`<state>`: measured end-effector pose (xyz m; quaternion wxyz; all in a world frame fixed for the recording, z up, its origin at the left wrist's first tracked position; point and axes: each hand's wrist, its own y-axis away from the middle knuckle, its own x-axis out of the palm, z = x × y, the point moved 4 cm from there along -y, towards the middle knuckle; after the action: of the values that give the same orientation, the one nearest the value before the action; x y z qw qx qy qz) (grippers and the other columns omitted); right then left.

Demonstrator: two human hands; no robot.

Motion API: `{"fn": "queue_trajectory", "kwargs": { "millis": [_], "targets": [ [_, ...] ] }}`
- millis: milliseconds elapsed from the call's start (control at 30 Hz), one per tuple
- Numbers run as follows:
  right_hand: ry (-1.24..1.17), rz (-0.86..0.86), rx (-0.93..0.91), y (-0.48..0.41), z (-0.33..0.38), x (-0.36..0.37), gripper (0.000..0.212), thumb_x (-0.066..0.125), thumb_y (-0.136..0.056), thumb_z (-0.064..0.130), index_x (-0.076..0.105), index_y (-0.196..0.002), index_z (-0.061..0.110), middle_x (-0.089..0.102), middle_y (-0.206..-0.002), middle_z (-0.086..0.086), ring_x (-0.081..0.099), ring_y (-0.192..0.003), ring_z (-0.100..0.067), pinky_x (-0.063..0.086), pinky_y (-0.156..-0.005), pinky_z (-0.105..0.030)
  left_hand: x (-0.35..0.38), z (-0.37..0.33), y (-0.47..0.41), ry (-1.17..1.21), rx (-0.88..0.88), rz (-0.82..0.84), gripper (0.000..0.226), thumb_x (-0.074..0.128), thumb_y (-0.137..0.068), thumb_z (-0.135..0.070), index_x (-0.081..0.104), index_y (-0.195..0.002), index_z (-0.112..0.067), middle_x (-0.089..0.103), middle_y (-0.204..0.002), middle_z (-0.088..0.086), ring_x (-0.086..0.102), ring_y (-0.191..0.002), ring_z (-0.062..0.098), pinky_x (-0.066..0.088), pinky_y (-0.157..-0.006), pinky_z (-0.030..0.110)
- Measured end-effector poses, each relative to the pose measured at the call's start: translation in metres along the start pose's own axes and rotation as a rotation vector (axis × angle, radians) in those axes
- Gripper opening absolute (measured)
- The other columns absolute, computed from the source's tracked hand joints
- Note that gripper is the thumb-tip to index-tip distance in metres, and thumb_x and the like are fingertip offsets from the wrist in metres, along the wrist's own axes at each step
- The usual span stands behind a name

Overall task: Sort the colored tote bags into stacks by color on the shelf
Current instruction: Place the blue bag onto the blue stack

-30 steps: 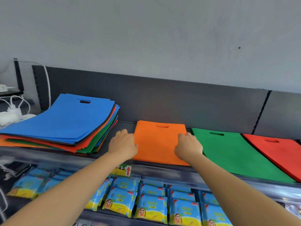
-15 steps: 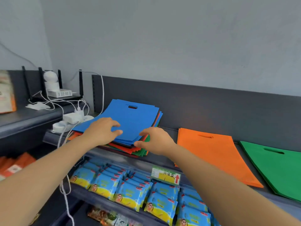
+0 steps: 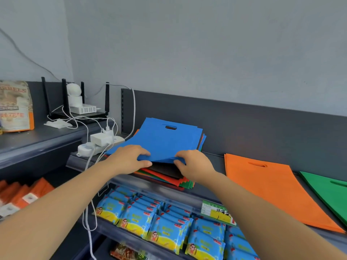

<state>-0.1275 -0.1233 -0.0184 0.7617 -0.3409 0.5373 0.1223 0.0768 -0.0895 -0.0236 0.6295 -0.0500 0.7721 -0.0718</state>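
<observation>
A mixed pile of tote bags (image 3: 169, 178) lies on the grey shelf (image 3: 212, 162), with a blue bag (image 3: 165, 139) on top. My left hand (image 3: 129, 159) and my right hand (image 3: 195, 165) both pinch the blue bag's near edge, lifting it off a dark bag underneath. Red, green and orange edges show lower in the pile. To the right lies an orange bag stack (image 3: 270, 186), and a green stack (image 3: 330, 190) at the frame's right edge.
A white power strip (image 3: 97, 145) with chargers and cables sits just left of the pile. A router and a white camera (image 3: 75, 102) stand on the left shelf. Blue snack packets (image 3: 165, 226) fill the shelf below. A price tag (image 3: 217, 212) hangs on the shelf's front rail.
My hands left the orange stack, moved left to the mixed pile, and now pinch and lift the blue bag's front edge. The view swung left, so the red stack is out of frame.
</observation>
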Motion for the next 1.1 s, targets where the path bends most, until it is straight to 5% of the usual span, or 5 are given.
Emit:
{"fn": "queue_trajectory", "kwargs": {
  "millis": [200, 433, 500, 667, 1100],
  "targets": [
    [-0.431, -0.344, 0.454, 0.010, -0.031, -0.020, 0.023, 0.043, -0.087, 0.018, 0.035, -0.066, 0.010, 0.039, -0.062, -0.004, 0.030, -0.058, -0.020, 0.027, -0.056, -0.033, -0.022, 0.008, 0.000, -0.169, -0.280, -0.335, 0.047, 0.053, -0.090, -0.052, 0.054, -0.127, -0.023, 0.057, -0.121, 0.004, 0.053, -0.114, 0.027, 0.041, -0.089, 0.040],
    [-1.275, -0.257, 0.990, 0.016, -0.058, -0.006, 0.036, 0.052, -0.094, 0.038, 0.051, -0.116, 0.010, 0.052, -0.113, -0.006, 0.061, -0.094, -0.031, 0.059, -0.057, -0.038, -0.018, 0.011, -0.007, 0.967, -0.327, -0.085, 0.081, 0.091, -0.049, -0.046, 0.059, -0.116, -0.015, 0.058, -0.122, 0.003, 0.054, -0.115, 0.025, 0.049, -0.091, 0.038],
    [-1.240, -0.173, 1.024, 0.017, -0.058, -0.001, 0.022, 0.053, -0.097, 0.020, 0.047, -0.114, 0.009, 0.054, -0.107, -0.011, 0.063, -0.074, -0.028, 0.056, -0.045, -0.029, -0.014, 0.005, -0.007, 1.196, -0.297, 0.053, 0.118, 0.091, -0.032, -0.059, 0.048, -0.134, -0.019, 0.048, -0.139, -0.012, 0.047, -0.128, 0.019, 0.044, -0.098, 0.037],
    [-0.967, -0.020, 1.066, 0.023, -0.063, 0.006, 0.007, 0.043, -0.098, 0.010, 0.048, -0.101, 0.006, 0.055, -0.076, -0.011, 0.044, -0.029, -0.012, 0.028, -0.035, -0.013, -0.012, 0.012, -0.014, 1.396, -0.494, -0.034, 0.034, 0.056, -0.096, -0.032, 0.057, -0.122, -0.010, 0.065, -0.106, 0.006, 0.063, -0.093, 0.019, 0.051, -0.066, 0.032],
    [-0.478, -0.359, 0.715, 0.073, -0.088, -0.027, 0.035, 0.033, -0.098, 0.012, 0.044, -0.132, 0.010, 0.061, -0.110, -0.009, 0.052, -0.075, -0.019, 0.040, -0.057, -0.030, 0.004, -0.063, -0.033, 0.832, -0.184, -0.106, 0.015, 0.037, -0.094, -0.003, 0.051, -0.098, -0.007, 0.051, -0.087, 0.012, 0.044, -0.071, 0.025, 0.032, -0.053, 0.031]
  ]
}}
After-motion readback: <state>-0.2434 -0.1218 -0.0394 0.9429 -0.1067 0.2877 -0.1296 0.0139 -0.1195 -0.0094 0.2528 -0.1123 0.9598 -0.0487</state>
